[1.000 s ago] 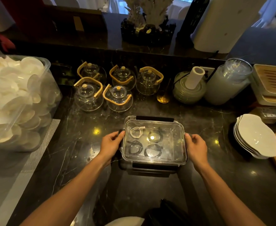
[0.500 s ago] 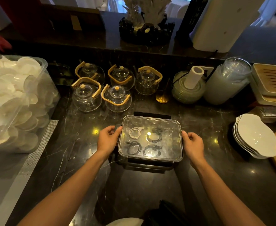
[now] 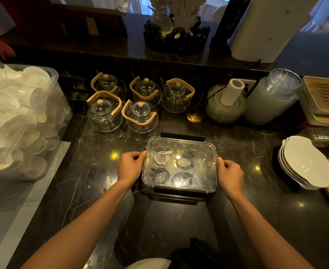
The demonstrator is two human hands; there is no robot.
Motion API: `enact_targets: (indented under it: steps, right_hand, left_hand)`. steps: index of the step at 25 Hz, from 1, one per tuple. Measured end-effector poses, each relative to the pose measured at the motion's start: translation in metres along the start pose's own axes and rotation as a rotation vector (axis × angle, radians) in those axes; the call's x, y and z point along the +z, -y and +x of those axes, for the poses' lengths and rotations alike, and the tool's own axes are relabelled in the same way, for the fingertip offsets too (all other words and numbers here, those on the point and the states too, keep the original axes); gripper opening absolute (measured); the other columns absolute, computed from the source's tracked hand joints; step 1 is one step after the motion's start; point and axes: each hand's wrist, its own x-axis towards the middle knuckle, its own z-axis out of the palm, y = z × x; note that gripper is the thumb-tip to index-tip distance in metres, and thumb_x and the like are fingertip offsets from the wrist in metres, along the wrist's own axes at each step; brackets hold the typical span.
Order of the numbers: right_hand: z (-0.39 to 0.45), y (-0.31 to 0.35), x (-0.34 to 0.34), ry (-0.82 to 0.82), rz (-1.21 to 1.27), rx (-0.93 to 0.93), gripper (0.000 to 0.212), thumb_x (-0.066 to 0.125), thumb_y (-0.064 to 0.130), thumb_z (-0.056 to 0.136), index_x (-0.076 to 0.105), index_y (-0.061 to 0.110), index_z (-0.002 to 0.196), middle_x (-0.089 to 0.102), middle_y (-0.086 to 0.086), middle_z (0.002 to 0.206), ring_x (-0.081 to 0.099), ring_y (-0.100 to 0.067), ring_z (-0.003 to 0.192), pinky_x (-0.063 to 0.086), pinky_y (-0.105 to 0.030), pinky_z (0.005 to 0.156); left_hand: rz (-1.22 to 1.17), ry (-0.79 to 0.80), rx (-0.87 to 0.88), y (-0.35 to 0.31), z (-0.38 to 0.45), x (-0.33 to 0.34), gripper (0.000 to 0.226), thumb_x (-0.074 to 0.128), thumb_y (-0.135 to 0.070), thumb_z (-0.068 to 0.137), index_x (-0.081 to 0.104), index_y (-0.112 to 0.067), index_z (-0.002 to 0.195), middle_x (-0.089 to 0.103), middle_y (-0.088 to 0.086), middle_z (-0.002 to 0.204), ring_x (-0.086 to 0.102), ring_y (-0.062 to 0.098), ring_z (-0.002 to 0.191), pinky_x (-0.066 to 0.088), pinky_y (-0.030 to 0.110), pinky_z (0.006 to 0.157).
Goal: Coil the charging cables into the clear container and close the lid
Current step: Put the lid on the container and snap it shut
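The dark counter holds everything. In the middle of it sits the clear container, with its lid lying flat on top. Through the lid, four coiled cables show on the bottom: a white cable at the back left and three black cables around it. So the coiling looks done, and the step in hand is closing the lid.

The person's left hand is at the left edge of the lid, with its fingers curled over the rim there. The right hand does the same at the right edge. Both grips are curled on the lid's sides.

Black clips show at the far edge and the near edge. They look not yet snapped down, though that is hard to tell. Next, the person likely has to press each clip down until it holds, keeping the lid straight so it does not slip.

Behind the container stand glass teapots.
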Motion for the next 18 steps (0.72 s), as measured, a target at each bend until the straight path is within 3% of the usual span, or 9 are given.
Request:
enact_targets:
  steps: [3, 6, 7, 9, 10, 12, 13, 15, 18]
  right_hand:
    - [-0.005, 0.001, 0.0, 0.066, 0.051, -0.012, 0.041, 0.055, 0.04, 0.103, 0.073, 0.015, 0.076, 0.07, -0.003, 0.071, 0.064, -0.018, 0.07, 0.046, -0.032, 0.06]
    - [-0.002, 0.004, -0.005, 0.081, 0.077, 0.024, 0.036, 0.057, 0.04, 0.102, 0.071, 0.021, 0.076, 0.074, -0.005, 0.076, 0.068, -0.022, 0.076, 0.053, -0.039, 0.069]
    - [-0.003, 0.006, -0.008, 0.113, 0.086, 0.033, 0.034, 0.057, 0.043, 0.101, 0.071, 0.022, 0.078, 0.074, -0.005, 0.078, 0.069, -0.023, 0.077, 0.054, -0.039, 0.069]
    - [-0.014, 0.012, -0.009, 0.209, 0.064, 0.006, 0.036, 0.062, 0.056, 0.093, 0.072, 0.021, 0.095, 0.075, -0.004, 0.093, 0.07, -0.022, 0.086, 0.056, -0.034, 0.07]
    - [-0.024, 0.013, -0.006, 0.247, -0.028, -0.022, 0.056, 0.066, 0.066, 0.085, 0.068, 0.019, 0.114, 0.072, -0.007, 0.114, 0.068, -0.022, 0.102, 0.057, -0.035, 0.082]
    - [-0.048, 0.013, 0.004, 0.301, -0.301, -0.098, 0.109, 0.068, 0.08, 0.071, 0.035, 0.017, 0.154, 0.037, -0.016, 0.157, 0.041, -0.033, 0.142, 0.038, -0.048, 0.114]
    - [-0.06, 0.012, 0.008, 0.31, -0.38, -0.137, 0.123, 0.067, 0.084, 0.069, 0.016, 0.02, 0.161, 0.015, -0.016, 0.167, 0.021, -0.036, 0.153, 0.023, -0.051, 0.122]
    - [-0.072, 0.007, 0.01, 0.317, -0.415, -0.198, 0.134, 0.062, 0.09, 0.066, -0.003, 0.023, 0.163, -0.009, -0.014, 0.17, 0.0, -0.035, 0.157, 0.008, -0.05, 0.126]
    - [-0.073, -0.008, 0.004, 0.324, -0.451, -0.252, 0.136, 0.061, 0.09, 0.066, -0.01, 0.026, 0.162, -0.017, -0.011, 0.17, -0.007, -0.03, 0.158, 0.007, -0.048, 0.128]
  left_hand:
    - [0.046, 0.058, -0.004, -0.001, 0.002, -0.003, 0.028, 0.065, -0.04, 0.095, 0.081, -0.021, 0.08, 0.075, -0.006, 0.068, 0.069, 0.007, 0.065, 0.055, 0.031, 0.061]
    - [0.125, 0.113, -0.021, 0.002, 0.01, -0.007, 0.038, 0.064, -0.044, 0.094, 0.078, -0.014, 0.075, 0.074, 0.01, 0.07, 0.065, 0.017, 0.063, 0.055, 0.045, 0.064]
    - [0.156, 0.131, -0.017, 0.001, 0.013, -0.007, 0.036, 0.064, -0.044, 0.094, 0.078, -0.013, 0.083, 0.075, 0.013, 0.079, 0.067, 0.023, 0.07, 0.056, 0.048, 0.071]
    - [0.302, 0.144, 0.064, -0.009, 0.016, -0.009, 0.033, 0.065, -0.036, 0.094, 0.072, -0.013, 0.116, 0.073, 0.011, 0.108, 0.069, 0.024, 0.098, 0.055, 0.045, 0.086]
    - [0.397, 0.133, 0.173, -0.017, 0.02, -0.008, 0.042, 0.065, -0.033, 0.094, 0.063, -0.015, 0.132, 0.067, 0.008, 0.122, 0.064, 0.022, 0.111, 0.053, 0.043, 0.095]
    - [0.503, 0.153, 0.458, -0.039, 0.023, 0.001, 0.05, 0.063, -0.031, 0.095, 0.052, -0.018, 0.143, 0.056, 0.004, 0.138, 0.053, 0.02, 0.128, 0.046, 0.041, 0.106]
    - [0.539, 0.216, 0.574, -0.05, 0.024, 0.008, 0.05, 0.06, -0.032, 0.097, 0.05, -0.02, 0.145, 0.053, 0.002, 0.143, 0.048, 0.02, 0.134, 0.042, 0.041, 0.11]
    - [0.672, 0.36, 0.696, -0.061, 0.027, 0.029, 0.054, 0.055, -0.037, 0.1, 0.044, -0.021, 0.15, 0.042, 0.001, 0.156, 0.034, 0.02, 0.146, 0.031, 0.044, 0.118]
    - [0.824, 0.464, 0.68, -0.066, 0.034, 0.052, 0.061, 0.048, -0.046, 0.101, 0.033, -0.022, 0.155, 0.024, 0.002, 0.166, 0.014, 0.023, 0.155, 0.019, 0.052, 0.122]
